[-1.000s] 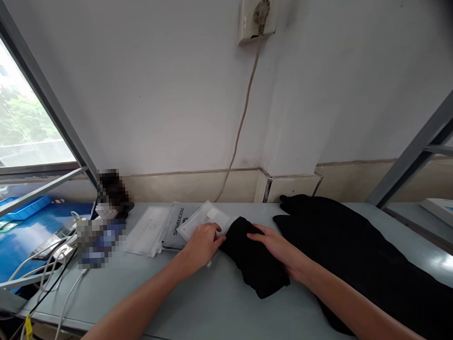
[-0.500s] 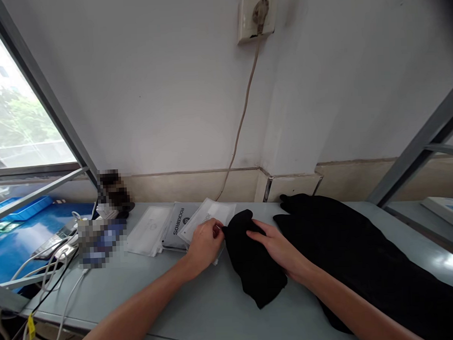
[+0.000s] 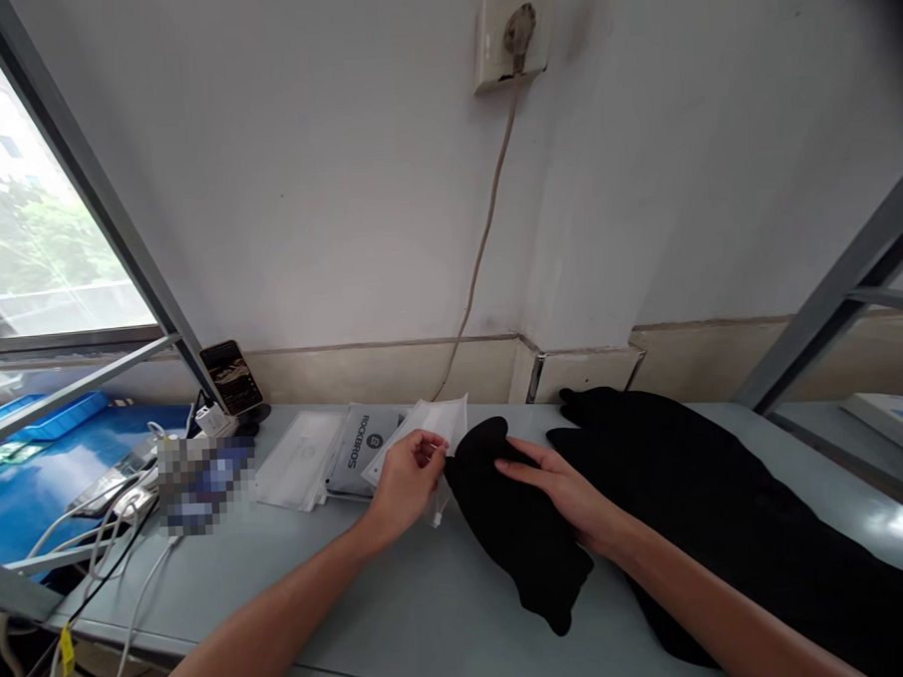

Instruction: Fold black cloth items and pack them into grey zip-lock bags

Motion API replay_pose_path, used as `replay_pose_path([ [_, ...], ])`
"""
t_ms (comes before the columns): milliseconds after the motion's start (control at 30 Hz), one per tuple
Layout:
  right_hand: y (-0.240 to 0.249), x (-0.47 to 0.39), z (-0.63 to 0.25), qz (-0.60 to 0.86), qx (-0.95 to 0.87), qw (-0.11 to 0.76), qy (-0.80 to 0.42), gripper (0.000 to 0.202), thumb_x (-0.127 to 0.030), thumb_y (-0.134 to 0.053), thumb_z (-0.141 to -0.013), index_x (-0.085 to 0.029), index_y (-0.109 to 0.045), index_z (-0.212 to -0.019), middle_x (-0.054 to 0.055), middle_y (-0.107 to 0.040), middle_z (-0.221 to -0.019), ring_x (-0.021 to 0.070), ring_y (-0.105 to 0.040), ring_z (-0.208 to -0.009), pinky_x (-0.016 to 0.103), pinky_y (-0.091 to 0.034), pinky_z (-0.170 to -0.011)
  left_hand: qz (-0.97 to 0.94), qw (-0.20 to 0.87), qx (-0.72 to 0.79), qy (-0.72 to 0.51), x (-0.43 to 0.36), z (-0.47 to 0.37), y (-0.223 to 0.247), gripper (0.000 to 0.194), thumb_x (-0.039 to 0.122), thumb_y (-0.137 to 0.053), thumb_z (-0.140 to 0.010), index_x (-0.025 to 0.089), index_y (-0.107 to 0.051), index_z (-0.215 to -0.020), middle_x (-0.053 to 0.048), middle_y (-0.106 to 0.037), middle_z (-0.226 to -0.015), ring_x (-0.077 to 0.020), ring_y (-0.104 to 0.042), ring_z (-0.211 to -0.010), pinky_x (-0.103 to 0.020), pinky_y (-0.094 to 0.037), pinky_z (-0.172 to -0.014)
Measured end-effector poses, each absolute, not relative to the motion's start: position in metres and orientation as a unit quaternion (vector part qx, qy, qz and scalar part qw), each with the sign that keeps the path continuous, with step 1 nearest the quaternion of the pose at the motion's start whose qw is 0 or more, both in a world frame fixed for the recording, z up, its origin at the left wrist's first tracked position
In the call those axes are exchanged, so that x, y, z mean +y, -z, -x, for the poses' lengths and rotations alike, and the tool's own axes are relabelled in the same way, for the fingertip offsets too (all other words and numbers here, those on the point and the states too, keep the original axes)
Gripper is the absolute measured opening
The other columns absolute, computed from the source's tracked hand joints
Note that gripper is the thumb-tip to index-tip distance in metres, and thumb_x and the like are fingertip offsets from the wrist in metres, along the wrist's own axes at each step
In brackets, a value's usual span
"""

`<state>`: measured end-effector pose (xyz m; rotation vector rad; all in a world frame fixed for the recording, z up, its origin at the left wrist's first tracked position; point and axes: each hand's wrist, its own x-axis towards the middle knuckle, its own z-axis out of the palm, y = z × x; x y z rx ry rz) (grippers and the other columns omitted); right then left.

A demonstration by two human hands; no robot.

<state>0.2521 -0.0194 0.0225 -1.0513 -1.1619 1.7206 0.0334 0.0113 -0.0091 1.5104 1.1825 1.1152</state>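
My right hand (image 3: pixel 559 483) grips a black cloth piece (image 3: pixel 516 535) near its upper right edge, thumb on top. My left hand (image 3: pixel 409 475) is pinched at the edge of a clear zip bag (image 3: pixel 441 419), close to the cloth's left tip. Left of that bag lies a grey packet marked ROCKBROS (image 3: pixel 358 457), partly under it. Several frosted bags (image 3: pixel 299 460) lie further left. A larger black cloth pile (image 3: pixel 713 507) spreads over the right side of the grey table (image 3: pixel 404 620).
A phone (image 3: pixel 233 378) stands at the back left, with a power strip and cables (image 3: pixel 133 497) before it. Metal frame bars (image 3: pixel 831 292) rise on both sides. A cord (image 3: pixel 484 237) hangs from the wall socket (image 3: pixel 514 36).
The cloth's lower end has swung right and down. My left fingers have closed on the clear bag, whose zip end now shows below them. My right hand has shifted slightly right.
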Motion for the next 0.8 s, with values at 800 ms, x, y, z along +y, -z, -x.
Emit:
replay_pose_path([
  [800,0.001,-0.016,-0.236,0.545,-0.449,0.477,-0.523,0.041,-0.034,-0.062,-0.088,-0.024,-0.069,-0.127,0.006,-0.081,-0.106,0.0325,-0.074,-0.099,0.040,-0.057,-0.080,-0.765,0.162,0.469,-0.410,-0.010,-0.036,0.001,0.024,0.022,-0.049,-0.101,0.021,-0.063,-0.120,0.000,-0.067,-0.086,-0.0151,-0.063,-0.073,-0.027,-0.051,-0.071],
])
